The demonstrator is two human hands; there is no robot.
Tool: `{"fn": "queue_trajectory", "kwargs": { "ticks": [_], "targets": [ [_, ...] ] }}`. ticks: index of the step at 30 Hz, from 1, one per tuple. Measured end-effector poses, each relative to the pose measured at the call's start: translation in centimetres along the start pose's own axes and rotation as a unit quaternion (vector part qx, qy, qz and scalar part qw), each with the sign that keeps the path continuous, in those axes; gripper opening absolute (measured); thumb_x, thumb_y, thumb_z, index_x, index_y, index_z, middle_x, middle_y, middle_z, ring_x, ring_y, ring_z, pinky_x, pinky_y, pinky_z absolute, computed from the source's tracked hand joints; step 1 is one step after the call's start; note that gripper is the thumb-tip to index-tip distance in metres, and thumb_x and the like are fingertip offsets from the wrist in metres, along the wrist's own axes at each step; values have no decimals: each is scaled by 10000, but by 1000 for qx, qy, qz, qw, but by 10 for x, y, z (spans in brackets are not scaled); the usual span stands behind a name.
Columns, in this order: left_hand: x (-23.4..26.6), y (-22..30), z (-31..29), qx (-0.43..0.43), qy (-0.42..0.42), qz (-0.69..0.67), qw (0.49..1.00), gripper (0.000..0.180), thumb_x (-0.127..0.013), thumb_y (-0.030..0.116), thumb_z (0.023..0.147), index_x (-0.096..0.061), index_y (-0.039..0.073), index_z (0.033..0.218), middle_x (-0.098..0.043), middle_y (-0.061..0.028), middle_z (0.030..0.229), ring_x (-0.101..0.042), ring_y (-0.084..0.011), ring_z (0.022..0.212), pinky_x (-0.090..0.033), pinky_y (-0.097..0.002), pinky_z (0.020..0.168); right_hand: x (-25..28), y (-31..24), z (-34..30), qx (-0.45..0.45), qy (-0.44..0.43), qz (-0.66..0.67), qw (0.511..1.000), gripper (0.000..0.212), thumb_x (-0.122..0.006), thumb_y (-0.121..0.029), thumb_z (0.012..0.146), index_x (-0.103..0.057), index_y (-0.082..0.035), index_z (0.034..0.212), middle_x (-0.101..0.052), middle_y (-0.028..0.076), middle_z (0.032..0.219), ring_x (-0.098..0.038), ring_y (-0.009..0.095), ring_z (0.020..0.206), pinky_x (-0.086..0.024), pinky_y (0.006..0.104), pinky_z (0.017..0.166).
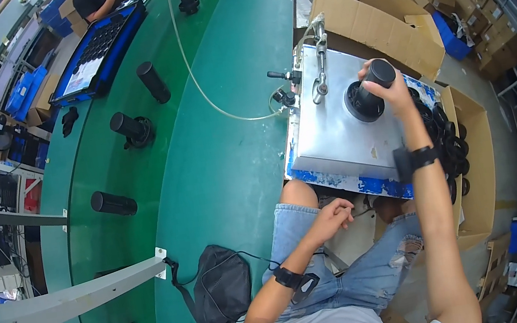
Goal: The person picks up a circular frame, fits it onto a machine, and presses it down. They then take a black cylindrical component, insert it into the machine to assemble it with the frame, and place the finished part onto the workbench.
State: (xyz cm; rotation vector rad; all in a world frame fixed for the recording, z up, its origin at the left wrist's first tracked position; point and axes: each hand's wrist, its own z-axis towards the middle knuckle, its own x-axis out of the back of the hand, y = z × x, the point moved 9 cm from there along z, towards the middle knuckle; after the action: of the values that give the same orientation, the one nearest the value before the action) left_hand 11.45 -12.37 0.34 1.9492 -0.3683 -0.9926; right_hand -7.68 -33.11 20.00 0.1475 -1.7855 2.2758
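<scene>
Grasping the black cylinder [380, 74], your right hand [396, 92] could tilt it by uneven sideways pressure; below those fingers, the round base [362, 114] is on the metal box [333, 125]. Your left hand [332, 217], half curled, is apart from the box; whether empty, I cannot tell.

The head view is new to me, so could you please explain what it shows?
There is no machine arm here: these are a person's own two hands, seen from a fisheye camera worn on the head, looking down, so straight edges bend. The right hand grips a black cylinder over a metal box. The left hand is loosely curled near the lap; whether it holds anything is unclear. On the green bench to the left are more cylinders and a black bag. Black rings are piled right of the box.
</scene>
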Motion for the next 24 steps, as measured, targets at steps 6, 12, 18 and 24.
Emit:
{"fn": "queue_trajectory", "kwargs": {
  "ticks": [6, 12, 18, 24],
  "targets": [
    [-4, 4, 4, -24, -4, 16, 1000, 246, -503, 210, 991, -535, 14, 1137, -623, -45, 888, -587, -101, 783, -490, -243, 707, 6, 8, -11, 81, 162, -18, 983, 306, -743, -96, 754, -584, -28, 1006, -643, 53, 896, -606, 135, 838, -478, 281, 820],
    [0, 0, 5, -14, 2, 66, 998, 220, -517, 172, 972, -536, 12, 1122, -620, -47, 889, -590, -100, 799, -492, -253, 693, 3, -9, -29, 141, 358, -127, 914, 227, -754, -33, 769, -574, -37, 908, -650, 27, 839, -602, 97, 727, -488, 235, 707],
    [2, 52, 0, -92, 15, 42, 995, 205, -518, 163, 973, -558, 18, 1112, -630, -29, 854, -589, -85, 759, -482, -235, 680, 7, 6, -30, 100, 301, -90, 944, 120, -730, -95, 811, -647, -26, 863, -647, 11, 833, -589, 83, 718, -468, 223, 690],
    [92, 282, 32, -382, 285, 323, 818, 137, -572, 141, 900, -633, 19, 897, -662, -83, 714, -616, -214, 595, -468, -323, 569, 8, 1, -28, 110, 235, -101, 960, 116, -697, -101, 835, -640, -32, 910, -665, 24, 881, -593, 98, 793, -466, 243, 766]
  ]
}}
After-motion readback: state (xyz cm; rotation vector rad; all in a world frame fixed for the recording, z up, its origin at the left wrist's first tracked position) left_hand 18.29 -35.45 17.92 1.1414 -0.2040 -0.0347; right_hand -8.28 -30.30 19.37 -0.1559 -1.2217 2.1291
